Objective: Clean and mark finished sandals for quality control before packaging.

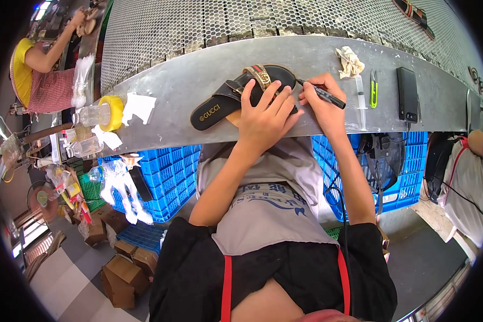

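A black slide sandal (206, 114) with a patterned, buckled strap lies on the grey metal bench, its toe end to the right. My left hand (265, 118) grips it from the near side, fingers spread across the strap and forefoot, thumb near the edge. In my right hand (326, 102) is a black marker pen (330, 97), pinched between thumb and fingers. The pen's tip meets or nearly meets the rim of the sandal's toe. My left palm hides part of the footbed and its near edge.
Right of my hands lie crumpled cloth (350, 61), a syringe (360, 102), green thread snips (373, 88) and a black phone (407, 95). Tape (111, 112) and bottles stand left. Beyond runs a mesh conveyor (198, 27) carrying another sandal (416, 16). A co-worker (37, 70) works at far left.
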Action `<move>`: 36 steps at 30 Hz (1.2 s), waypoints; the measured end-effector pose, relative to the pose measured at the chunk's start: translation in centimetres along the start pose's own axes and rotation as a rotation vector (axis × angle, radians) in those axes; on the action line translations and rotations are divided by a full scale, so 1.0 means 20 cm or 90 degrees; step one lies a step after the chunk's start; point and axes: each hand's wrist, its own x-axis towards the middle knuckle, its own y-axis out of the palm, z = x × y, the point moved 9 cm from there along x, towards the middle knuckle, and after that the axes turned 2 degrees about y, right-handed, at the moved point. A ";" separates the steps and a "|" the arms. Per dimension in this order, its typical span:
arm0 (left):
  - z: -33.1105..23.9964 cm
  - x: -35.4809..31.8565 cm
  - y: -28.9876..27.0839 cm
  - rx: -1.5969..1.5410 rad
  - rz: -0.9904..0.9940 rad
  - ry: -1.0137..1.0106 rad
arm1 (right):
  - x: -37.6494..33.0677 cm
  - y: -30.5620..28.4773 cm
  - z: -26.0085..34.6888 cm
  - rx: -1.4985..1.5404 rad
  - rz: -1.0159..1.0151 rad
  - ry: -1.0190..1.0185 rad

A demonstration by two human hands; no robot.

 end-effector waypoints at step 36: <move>-0.11 -0.09 -0.17 -0.905 0.136 -0.399 | -0.38 0.03 0.43 -0.039 0.174 -0.003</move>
